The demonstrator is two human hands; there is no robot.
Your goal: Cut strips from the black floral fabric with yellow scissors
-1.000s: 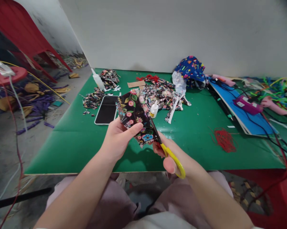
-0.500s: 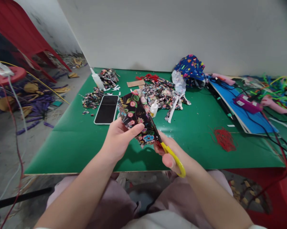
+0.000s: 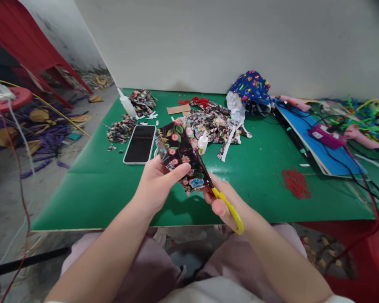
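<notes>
Green table (image 3: 91, 198), fingers (image 3: 179, 171) tight on fabric (image 3: 176, 145), scissors (image 3: 218, 194)

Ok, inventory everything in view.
Floral fabric piece: 1, black, centre
Metal-bladed scissors: 1, yellow-handled, along fabric
Floral scrap heaps: 3, black, left and centre
Plastic bottles: 2, white, left and centre
Rectangular phone: 1, white-edged, left
Patterned cloth bundle: 1, blue, back
Tangled thread: 1 bundle, red, right
Flat board: 1, blue, right
Plastic box: 1, purple, right
Tabletop: 1, green, below
Plastic chair: 1, red, left
Left fingers: one set, bare, on fabric
Right fingers: one set, bare, on scissors
</notes>
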